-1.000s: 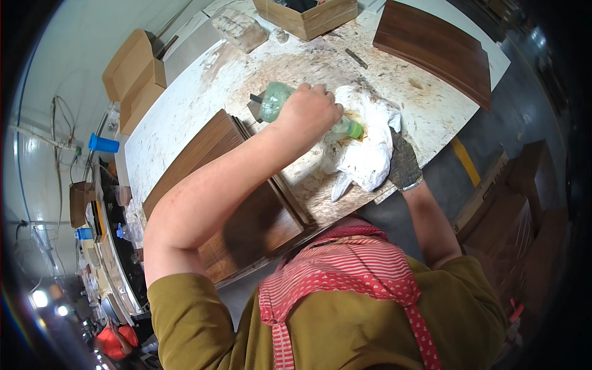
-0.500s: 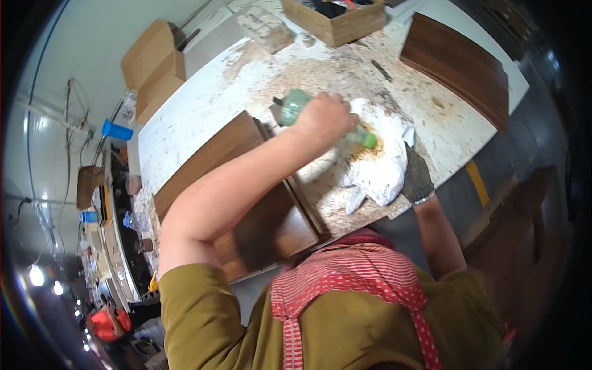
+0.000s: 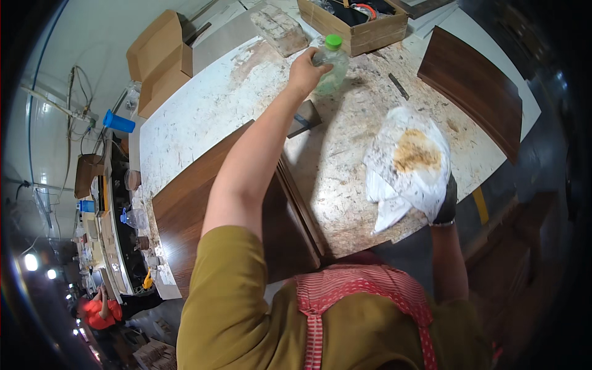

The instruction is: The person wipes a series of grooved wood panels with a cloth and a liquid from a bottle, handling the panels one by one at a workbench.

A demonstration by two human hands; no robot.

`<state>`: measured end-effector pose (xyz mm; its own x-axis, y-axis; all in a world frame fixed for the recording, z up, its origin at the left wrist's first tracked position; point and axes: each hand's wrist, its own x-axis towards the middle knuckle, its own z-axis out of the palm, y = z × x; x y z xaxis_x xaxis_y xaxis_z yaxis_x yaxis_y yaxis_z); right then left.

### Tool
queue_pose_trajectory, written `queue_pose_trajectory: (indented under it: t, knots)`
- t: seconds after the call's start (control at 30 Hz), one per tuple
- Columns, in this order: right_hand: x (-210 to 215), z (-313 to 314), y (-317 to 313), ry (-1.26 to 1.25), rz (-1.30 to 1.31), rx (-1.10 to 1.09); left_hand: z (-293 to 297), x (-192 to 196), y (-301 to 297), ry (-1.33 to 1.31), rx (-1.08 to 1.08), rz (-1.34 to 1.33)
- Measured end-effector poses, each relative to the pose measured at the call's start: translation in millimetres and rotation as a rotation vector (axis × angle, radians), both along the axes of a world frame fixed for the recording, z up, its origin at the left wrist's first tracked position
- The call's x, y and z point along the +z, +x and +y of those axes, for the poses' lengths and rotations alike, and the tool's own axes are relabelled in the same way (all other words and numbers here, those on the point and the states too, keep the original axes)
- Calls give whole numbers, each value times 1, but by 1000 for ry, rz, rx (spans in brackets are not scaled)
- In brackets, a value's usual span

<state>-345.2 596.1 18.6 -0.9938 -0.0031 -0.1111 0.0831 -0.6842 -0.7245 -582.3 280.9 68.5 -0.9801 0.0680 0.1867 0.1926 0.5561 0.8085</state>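
At the far middle of the worktable (image 3: pixel 345 203), my left hand (image 3: pixel 305 73) is closed around the side of a clear greenish plastic bottle (image 3: pixel 333 75). The bottle stands nearly upright with its green cap on top. A dark glove covers my right hand (image 3: pixel 446 200), which is under the right side of a crumpled white cloth (image 3: pixel 385 160). A wet yellow-brown stain spreads over the cloth's upper face. My right fingers are hidden by the cloth. Beneath my left forearm lie brown wooden panels (image 3: pixel 216 191), with a small dark block (image 3: pixel 304 118) just beyond them.
A curved brown wooden piece (image 3: pixel 472 86) lies at the right edge. At the back are a cardboard box (image 3: pixel 364 31) with dark items, a worn block (image 3: pixel 279 29) and an open carton (image 3: pixel 163 68). A thin dark strip (image 3: pixel 398 87) lies mid-table. Another person (image 3: pixel 102 311) is far left.
My left hand has moved the bottle away from the cloth to the far middle, turning it from cap-down to cap-up. My right hand and the cloth have shifted right, and the stain shows fully.
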Motion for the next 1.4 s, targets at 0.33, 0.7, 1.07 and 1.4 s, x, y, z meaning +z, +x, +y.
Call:
queue_pose_trajectory:
  t: [0.33,0.7,1.07,1.4]
  knots:
    - [-79,36,23,1183,335,-52,-40,-13,-13,-120,157,-252]
    - [-38,15,14,45,-181,99,-21,-24,39,-1106,-141,-359]
    - [-45,18,12,146,-15,153,-97,18,38,-683,95,-247]
    - [87,-51,-44,608,300,233,-353,47,339,-742,545,-10]
